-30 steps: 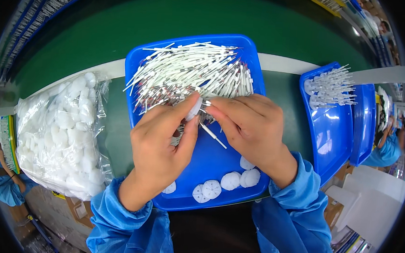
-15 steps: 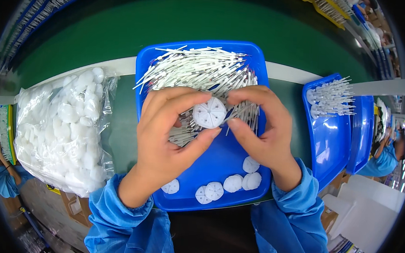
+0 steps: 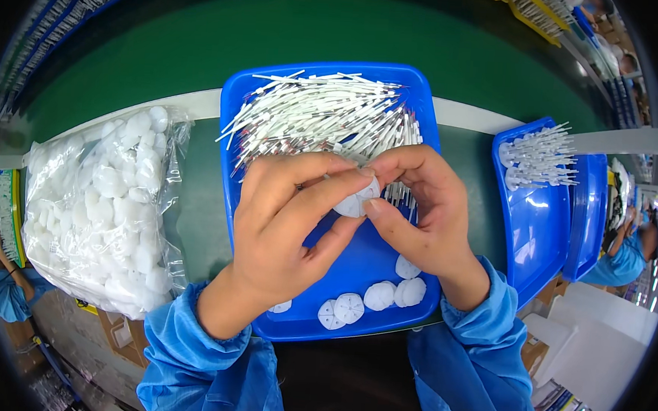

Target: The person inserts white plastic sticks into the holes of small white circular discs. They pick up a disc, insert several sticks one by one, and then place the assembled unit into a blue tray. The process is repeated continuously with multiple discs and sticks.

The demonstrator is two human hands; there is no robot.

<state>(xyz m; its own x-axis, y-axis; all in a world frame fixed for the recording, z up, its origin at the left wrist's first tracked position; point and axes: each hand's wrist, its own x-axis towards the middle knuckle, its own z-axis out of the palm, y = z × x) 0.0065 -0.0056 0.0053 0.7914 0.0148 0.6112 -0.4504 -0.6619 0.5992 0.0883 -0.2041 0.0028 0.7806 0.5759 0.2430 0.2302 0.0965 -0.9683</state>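
A small white round disc with dark holes and radiating lines is pinched above a blue tray. My left hand is closed on its left side, fingers over the top and thumb below. From the right, my right hand presses thumb and index finger against the disc's edge; whatever else lies between those fingertips is hidden. Thin white sticks, some with dark tips, heap the tray's far half. Along its near side lie several similar discs, one partly behind my left wrist.
A clear plastic bag full of white round pieces stands left of the tray. To the right, another blue tray holds a bunch of white sticks attached to discs. People in blue sleeves show at both sides, one sleeve far right.
The disc has turned and is now largely covered by my left fingers, which have closed over it. My right fingertips, earlier around a thin stick beside the disc, now touch the disc.
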